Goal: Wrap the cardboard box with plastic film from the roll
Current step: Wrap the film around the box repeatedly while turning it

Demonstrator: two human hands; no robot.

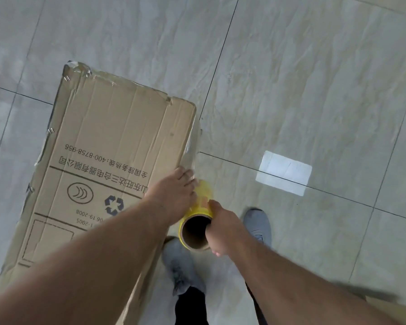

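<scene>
Standing upright on the tiled floor (291, 78), a tall cardboard box (117, 141) is occupying the left half of the head view, its printed face tilting toward the camera and carrying upside-down Chinese characters, a telephone number and a recycling symbol (114, 205). Clear tape is showing, wrinkled, at the box's upper left corner. Plastic film (192, 148) is lying along the box's right edge at centre frame, glinting and creased.

The left hand (174, 193) is reaching in from the lower left and is resting on that right edge of the box, its fingers lying fairly straight and together, pressing over the film at the corner. The right hand (223, 228) is coming in from the lower right and is gripping the roll of film (197, 221) with fingers curled round its near end; the thumb is lying along the yellow wrap. The roll is sitting just below centre frame, just beside the box's right edge, its open cardboard core (195, 231) facing the camera.

Two grey shoes (178, 266) are standing on the tiles beneath the hands, one directly under the roll, the other to its right. A pale rectangular patch of light (284, 172) is lying on the floor at right of centre, crossing a tile joint.
</scene>
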